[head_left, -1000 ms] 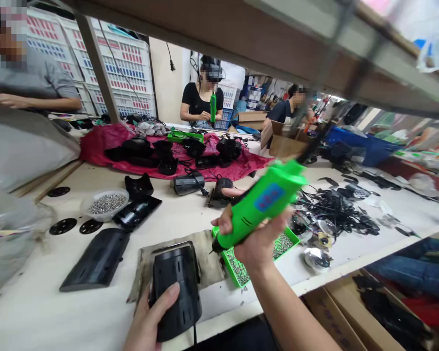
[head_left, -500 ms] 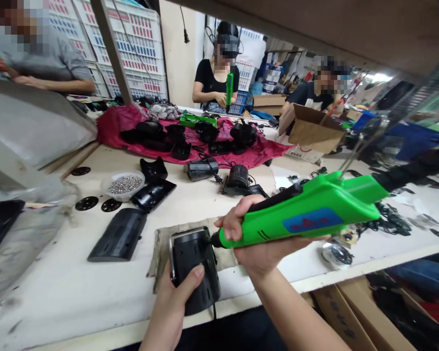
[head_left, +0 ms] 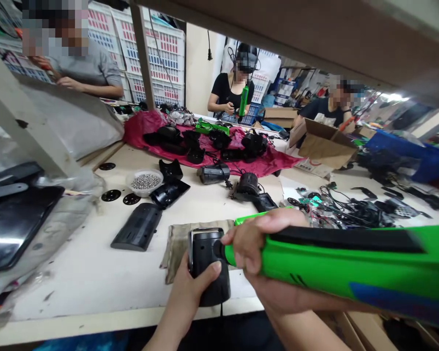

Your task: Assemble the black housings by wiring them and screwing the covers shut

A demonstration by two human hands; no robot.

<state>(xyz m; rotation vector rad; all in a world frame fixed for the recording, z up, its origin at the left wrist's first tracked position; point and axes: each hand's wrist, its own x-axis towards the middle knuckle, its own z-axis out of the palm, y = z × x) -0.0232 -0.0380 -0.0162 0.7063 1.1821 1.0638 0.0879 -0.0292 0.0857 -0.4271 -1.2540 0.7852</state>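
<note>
My left hand [head_left: 194, 287] is closed round a black plastic housing [head_left: 209, 287] with a shiny metal rim along its top and left edge. The thumb presses on its face, and a cord hangs from its lower end. In my right hand [head_left: 263, 253] is a green electric screwdriver [head_left: 322, 261] with a black grip strip, held nearly level. Its black nose meets the upper right part of the housing; the tip itself is hidden there. A folded beige cloth [head_left: 175, 248] lies under and behind the housing, near the table's front edge.
A bowl of small screws [head_left: 145, 181] stands at the left, beside black discs [head_left: 110, 195] and a black curved cover [head_left: 137, 226]. Black parts lie on a pink cloth [head_left: 131, 129]. Wires [head_left: 351, 209] spread at the right. A shelf beam [head_left: 278, 44] crosses overhead. Co-workers sit beyond.
The screwdriver's rear end has swung lower and nearer to me, and its nose has moved further over the housing. The whole view has shifted, so the bench appears further right.
</note>
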